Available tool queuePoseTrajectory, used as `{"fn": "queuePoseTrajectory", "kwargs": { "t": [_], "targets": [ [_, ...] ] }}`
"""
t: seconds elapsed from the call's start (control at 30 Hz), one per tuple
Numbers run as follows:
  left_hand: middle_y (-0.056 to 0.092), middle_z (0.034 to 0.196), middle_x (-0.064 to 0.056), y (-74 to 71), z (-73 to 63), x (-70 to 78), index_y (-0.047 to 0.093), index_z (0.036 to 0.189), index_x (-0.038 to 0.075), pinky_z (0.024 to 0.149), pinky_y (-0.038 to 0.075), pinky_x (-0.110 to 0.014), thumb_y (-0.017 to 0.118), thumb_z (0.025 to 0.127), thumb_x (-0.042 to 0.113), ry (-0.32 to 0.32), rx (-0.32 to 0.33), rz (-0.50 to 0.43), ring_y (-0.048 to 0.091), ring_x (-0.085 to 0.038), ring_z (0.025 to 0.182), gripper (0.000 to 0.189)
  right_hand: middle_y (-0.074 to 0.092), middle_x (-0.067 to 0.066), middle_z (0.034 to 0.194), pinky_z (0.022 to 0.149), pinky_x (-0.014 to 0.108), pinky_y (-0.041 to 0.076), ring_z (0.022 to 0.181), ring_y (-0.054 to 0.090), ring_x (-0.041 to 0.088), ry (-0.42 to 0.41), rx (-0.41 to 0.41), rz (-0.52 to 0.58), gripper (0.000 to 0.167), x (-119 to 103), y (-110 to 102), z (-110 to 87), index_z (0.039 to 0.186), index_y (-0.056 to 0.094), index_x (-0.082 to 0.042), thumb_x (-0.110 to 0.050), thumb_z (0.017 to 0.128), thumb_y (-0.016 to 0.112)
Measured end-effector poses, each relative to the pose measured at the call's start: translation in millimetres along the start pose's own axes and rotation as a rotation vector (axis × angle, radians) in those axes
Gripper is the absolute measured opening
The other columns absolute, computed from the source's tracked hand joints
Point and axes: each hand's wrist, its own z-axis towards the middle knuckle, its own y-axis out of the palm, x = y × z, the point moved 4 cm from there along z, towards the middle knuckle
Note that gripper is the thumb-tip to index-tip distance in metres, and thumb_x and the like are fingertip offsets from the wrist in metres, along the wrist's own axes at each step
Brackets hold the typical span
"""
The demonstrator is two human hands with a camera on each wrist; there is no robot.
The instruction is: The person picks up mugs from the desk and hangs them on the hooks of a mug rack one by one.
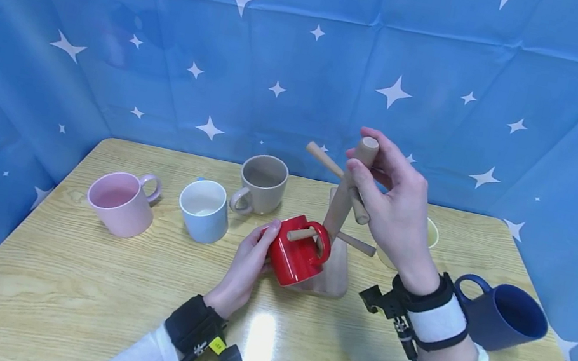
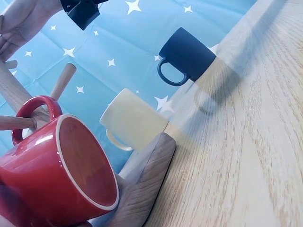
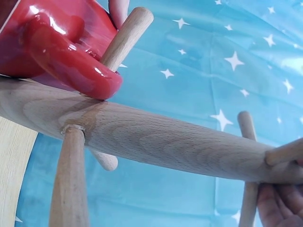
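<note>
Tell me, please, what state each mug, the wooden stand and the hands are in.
Red mug: tilted, handle around a lower peg
Wooden stand: gripped near its top
Left hand: holds the red mug
Right hand: grips the wooden stand
Pink mug: upright
Light blue mug: upright
Grey mug: upright
Cream mug: upright
Navy mug: upright

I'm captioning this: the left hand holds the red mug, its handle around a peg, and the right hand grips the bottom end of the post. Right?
Not the bottom: the head view shows the right hand gripping the top end of the post. The left hand does hold the red mug, its handle around a peg.
</note>
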Motion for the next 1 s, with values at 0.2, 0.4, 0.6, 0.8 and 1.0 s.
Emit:
{"fn": "queuePoseTrajectory", "kwargs": {
  "t": [0.2,0.4,0.6,0.8,1.0],
  "targets": [
    [0.055,0.152,-0.018,-2.4,0.7,2.4,0.042,0.156,0.008,0.099,0.055,-0.031,0.047,0.109,0.048,0.014,0.014,0.008,0.060,-0.025,0.125,0.061,0.075,0.022,0.125,0.101,0.011,0.053,0.117,0.073,0.033,0.011,-0.019,0.017,0.048,-2.9,-0.7,0.3,0.149,0.057,-0.007,-0.004,0.102,0.065],
    [0.050,0.156,-0.016,-9.0,1.2,10.6,0.038,0.158,0.007,0.109,0.053,-0.039,0.051,0.109,0.040,0.096,0.094,0.039,0.053,-0.030,0.137,0.061,0.072,0.020,0.128,0.102,0.011,0.052,0.122,0.069,0.030,0.029,-0.003,0.019,0.051,-6.5,-6.5,-4.2,0.153,0.054,-0.010,-0.003,0.103,0.062],
    [0.049,0.153,-0.017,-17.9,1.0,22.5,0.040,0.157,0.008,0.120,0.047,-0.054,0.054,0.109,0.038,0.187,0.175,0.083,0.053,-0.038,0.142,0.058,0.067,0.020,0.137,0.104,0.009,0.049,0.128,0.064,0.014,0.005,0.022,0.032,0.051,-7.0,-13.5,-15.4,0.154,0.052,-0.007,-0.002,0.104,0.060],
    [0.054,0.154,-0.015,-23.6,-1.6,34.1,0.049,0.151,0.008,0.117,0.050,-0.053,0.059,0.107,0.030,0.279,0.214,0.224,0.057,-0.037,0.140,0.049,0.062,0.019,0.149,0.109,0.010,0.047,0.133,0.057,-0.004,-0.036,0.054,0.044,0.049,-6.5,-18.2,-32.5,0.153,0.053,-0.004,-0.001,0.104,0.059],
    [0.059,0.150,-0.014,-26.7,-6.6,44.0,0.054,0.146,0.008,0.115,0.052,-0.055,0.064,0.104,0.024,0.385,0.227,0.334,0.060,-0.036,0.139,0.046,0.060,0.021,0.151,0.110,0.010,0.047,0.139,0.056,0.001,-0.037,0.069,0.047,0.046,-3.3,-22.4,-49.9,0.153,0.052,-0.004,-0.004,0.107,0.055]
  ]
}}
